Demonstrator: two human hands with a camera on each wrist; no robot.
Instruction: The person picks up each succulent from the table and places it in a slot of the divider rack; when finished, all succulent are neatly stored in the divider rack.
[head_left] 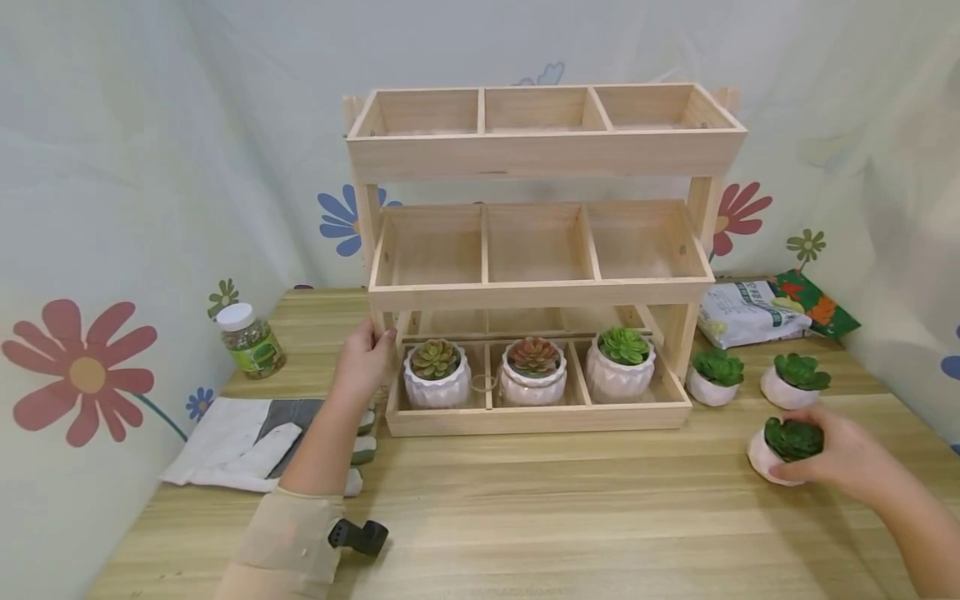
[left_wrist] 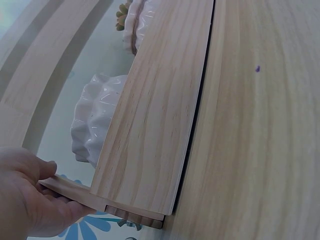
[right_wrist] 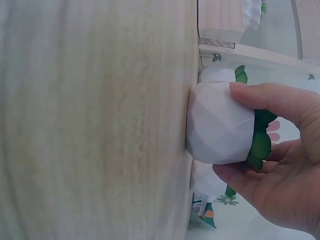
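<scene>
A three-tier wooden rack [head_left: 540, 293] stands on the table; its bottom tier holds three succulents in white ribbed pots [head_left: 437, 375], one per compartment. The upper two tiers hold nothing. My left hand [head_left: 365, 358] grips the rack's left side post, and in the left wrist view the hand [left_wrist: 35, 197] has thumb and fingers around a wooden side piece [left_wrist: 75, 192]. At the right, my right hand [head_left: 843, 450] pinches a white faceted pot [head_left: 767, 454] with a dark green succulent. The right wrist view shows that hand [right_wrist: 285, 165] with thumb and fingers on the pot [right_wrist: 220, 125].
Two more small potted succulents [head_left: 715, 379] [head_left: 795, 383] stand right of the rack, with a white packet [head_left: 750, 312] and a green packet [head_left: 832, 308] behind. At the left are a lidded jar [head_left: 255, 346] and gloves [head_left: 240, 442]. A flowered curtain [head_left: 180, 167] hangs behind.
</scene>
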